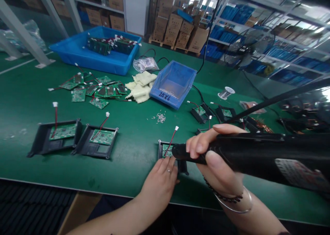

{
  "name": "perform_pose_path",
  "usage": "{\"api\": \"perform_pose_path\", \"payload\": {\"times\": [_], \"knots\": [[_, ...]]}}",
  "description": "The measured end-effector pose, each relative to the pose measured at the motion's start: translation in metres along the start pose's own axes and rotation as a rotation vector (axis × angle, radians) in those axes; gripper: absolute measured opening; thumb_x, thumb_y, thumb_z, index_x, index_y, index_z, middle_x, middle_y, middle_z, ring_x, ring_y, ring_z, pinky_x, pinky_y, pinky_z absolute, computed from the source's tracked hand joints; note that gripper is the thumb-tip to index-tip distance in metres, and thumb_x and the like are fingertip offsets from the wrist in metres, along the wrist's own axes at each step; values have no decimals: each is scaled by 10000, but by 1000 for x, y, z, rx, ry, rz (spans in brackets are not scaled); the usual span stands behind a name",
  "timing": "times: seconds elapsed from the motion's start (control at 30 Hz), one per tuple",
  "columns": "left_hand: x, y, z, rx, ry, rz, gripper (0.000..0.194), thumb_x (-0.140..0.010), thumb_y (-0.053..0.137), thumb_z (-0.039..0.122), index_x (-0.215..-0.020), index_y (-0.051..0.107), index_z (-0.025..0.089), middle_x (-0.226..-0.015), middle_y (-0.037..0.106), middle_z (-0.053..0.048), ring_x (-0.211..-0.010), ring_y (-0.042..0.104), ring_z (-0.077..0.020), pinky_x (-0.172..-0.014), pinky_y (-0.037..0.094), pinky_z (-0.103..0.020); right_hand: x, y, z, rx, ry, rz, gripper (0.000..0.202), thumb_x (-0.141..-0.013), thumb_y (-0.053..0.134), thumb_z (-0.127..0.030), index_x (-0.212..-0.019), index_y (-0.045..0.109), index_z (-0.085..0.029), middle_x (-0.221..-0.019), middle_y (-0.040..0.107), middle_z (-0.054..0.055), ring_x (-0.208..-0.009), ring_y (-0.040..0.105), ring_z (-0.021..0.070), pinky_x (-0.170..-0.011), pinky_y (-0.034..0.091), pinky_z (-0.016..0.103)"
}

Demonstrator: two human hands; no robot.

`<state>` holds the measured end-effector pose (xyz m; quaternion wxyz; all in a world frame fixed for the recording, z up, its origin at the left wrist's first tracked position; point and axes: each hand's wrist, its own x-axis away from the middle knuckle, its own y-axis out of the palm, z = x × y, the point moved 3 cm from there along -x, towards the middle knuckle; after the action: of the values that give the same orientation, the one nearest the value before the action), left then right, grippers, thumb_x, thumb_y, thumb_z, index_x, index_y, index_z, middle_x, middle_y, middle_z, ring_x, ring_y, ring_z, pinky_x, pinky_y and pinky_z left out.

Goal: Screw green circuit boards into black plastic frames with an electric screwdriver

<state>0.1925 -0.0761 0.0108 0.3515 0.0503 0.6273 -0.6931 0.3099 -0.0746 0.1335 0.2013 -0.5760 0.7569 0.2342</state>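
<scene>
A black cylindrical tool [257, 152], probably an electric screwdriver, is gripped in my right hand [213, 152]. Its tip hides part of a black plastic housing [183, 167], which holds a green circuit board [168, 149] with a red wire and white connector. On the near side of that housing, my left hand [162, 176] rests with its fingers together on the edge. Whether those fingers pinch the housing or only press on it is partly hidden. Small screws [161, 117] lie loose beyond the housing.
Two housings with boards [63, 131] [101, 137] lie at left. Behind them are loose circuit boards [103, 90], yellowish cloths [141, 85], a blue screw bin [177, 77] and a large blue tray [113, 65]. More housings [201, 113], a wire spool [226, 92] and a dark diagonal bar [278, 101] are at right.
</scene>
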Motion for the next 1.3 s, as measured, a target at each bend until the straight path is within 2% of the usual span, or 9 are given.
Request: {"api": "perform_pose_path", "payload": {"times": [0.27,0.47,0.73,0.9,1.0,1.07,1.17,1.23,1.3], "knots": [[0,4,2,-89,32,-75,302,-980,429,154,-1202,617,74,-1190,699,-145,-1129,622,-229,-994,422,-345,-3,2,6,8,24,-5,336,-912,662,-220,-1224,559,-290,-782,612,-41,-634,583,137,-646,532,343],[0,5,3,-110,51,-30,322,-968,394,122,-1154,652,71,-1167,711,-129,-1135,612,-227,-991,410,-342,-4,6,8,45,57,-20,328,-917,665,-244,-1224,558,-292,-782,610,-40,-645,581,138,-646,532,337],[-1,4,1,-85,73,-97,253,-969,488,169,-1110,676,74,-1174,714,-140,-1133,624,-238,-967,449,-342,-12,14,18,67,62,17,237,-861,646,-141,-1041,573,-277,-708,575,-58,-547,537,121,-551,487,290],[2,10,0,-79,77,-78,251,-972,480,174,-1117,665,84,-1234,690,-157,-1147,624,-251,-968,459,-365,-13,16,19,44,40,-163,431,-849,658,-194,-1255,545,-286,-700,563,-54,-501,513,114,-502,475,275],[2,11,-2,-63,60,-37,234,-962,473,150,-1060,678,94,-1216,701,-160,-1116,642,-246,-939,468,-350,-28,12,19,-39,42,-244,399,-843,692,-294,-1227,585,-293,-664,562,-62,-467,501,107,-464,466,257],[2,10,-3,-50,59,-29,221,-953,476,143,-1033,679,100,-1216,702,-162,-1099,652,-240,-937,463,-342,-48,0,24,-35,1,-53,319,-811,691,-318,-1120,626,-272,-621,548,-74,-427,481,99,-441,461,248],[2,8,-4,-39,65,-4,221,-953,474,149,-1055,668,117,-1238,698,-146,-1106,650,-228,-958,444,-339,-79,-23,42,81,-143,366,271,-755,655,-317,-1014,600,-257,-588,521,-91,-431,503,110,-480,481,268],[3,8,-5,-32,57,32,217,-957,474,173,-1053,664,130,-1229,705,-132,-1090,656,-221,-959,441,-337,-96,-32,62,145,-203,462,282,-735,674,-307,-996,581,-252,-599,544,-94,-466,548,123,-531,498,289],[4,8,-7,-19,53,64,209,-952,481,206,-1026,663,135,-1208,715,-126,-1068,662,-218,-950,448,-333,-107,-37,84,193,-214,479,300,-716,715,-299,-978,583,-236,-609,574,-90,-478,575,135,-552,506,306]]}}
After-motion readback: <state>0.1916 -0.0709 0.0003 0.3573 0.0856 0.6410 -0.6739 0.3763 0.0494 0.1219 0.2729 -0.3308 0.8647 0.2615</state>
